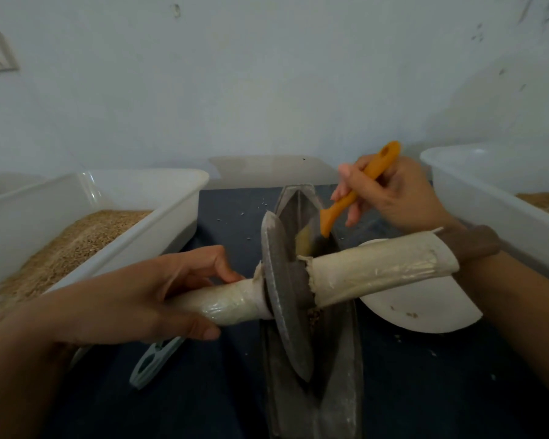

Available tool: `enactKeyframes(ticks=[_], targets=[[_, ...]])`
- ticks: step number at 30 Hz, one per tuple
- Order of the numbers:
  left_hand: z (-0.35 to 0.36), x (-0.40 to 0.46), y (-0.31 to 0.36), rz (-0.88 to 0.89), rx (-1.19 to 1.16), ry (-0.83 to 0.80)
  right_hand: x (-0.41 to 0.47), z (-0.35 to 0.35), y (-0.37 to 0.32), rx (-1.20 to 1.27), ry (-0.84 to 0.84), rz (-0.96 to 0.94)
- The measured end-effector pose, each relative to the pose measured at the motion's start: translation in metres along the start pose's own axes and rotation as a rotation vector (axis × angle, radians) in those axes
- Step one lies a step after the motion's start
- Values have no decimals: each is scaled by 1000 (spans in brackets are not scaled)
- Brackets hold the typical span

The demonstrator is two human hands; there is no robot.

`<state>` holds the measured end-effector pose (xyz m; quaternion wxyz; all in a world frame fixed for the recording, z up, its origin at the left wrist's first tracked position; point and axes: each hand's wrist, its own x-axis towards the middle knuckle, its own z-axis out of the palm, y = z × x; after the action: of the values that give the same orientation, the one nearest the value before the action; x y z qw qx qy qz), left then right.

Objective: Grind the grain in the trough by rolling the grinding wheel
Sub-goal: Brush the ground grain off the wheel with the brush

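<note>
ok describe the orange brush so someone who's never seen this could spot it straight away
Start at the long grey metal trough running down the middle of the dark table, with the grey grinding wheel standing in it. Just beyond the wheel, the right hand holds an orange plastic-handled brush, bristles down in the trough. It is the only orange thing here.

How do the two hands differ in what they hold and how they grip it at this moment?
The left hand wraps its fingers and thumb around the pale wrapped left handle of the grey metal grinding wheel; the right hand pinches the orange plastic-handled brush. The left hand sits low and near the camera; the right is raised farther back, its brush angled down into the grey metal trough. Both grip a tool over the dark table.
</note>
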<state>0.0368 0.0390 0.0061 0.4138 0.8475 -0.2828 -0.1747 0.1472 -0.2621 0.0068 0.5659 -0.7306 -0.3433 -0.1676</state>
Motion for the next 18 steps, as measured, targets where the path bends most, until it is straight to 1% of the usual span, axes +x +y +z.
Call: enactKeyframes(ticks=[2,3,6,8,10,11,15,16,18], targets=[[0,0,1,-14,8,-2,0,0,1,-11,99,-46],[0,0,2,-15,12,-4,-2,2,2,-67,89,-60],[0,-1,3,-9,20,-12,-8,12,2,-255,-45,-83],[0,-1,3,-18,18,-9,-9,15,0,-227,-83,-58],[0,0,4,-16,12,-12,-7,11,-2,-103,-49,-12],[0,0,5,-12,12,-15,-6,7,-3,-51,17,-1],[1,1,7,-3,7,-46,-5,-18,-8,143,454,88],[1,1,8,3,5,-50,-5,-26,-14,148,522,96],[2,2,8,9,-6,-55,-6,-42,-34,115,585,55]])
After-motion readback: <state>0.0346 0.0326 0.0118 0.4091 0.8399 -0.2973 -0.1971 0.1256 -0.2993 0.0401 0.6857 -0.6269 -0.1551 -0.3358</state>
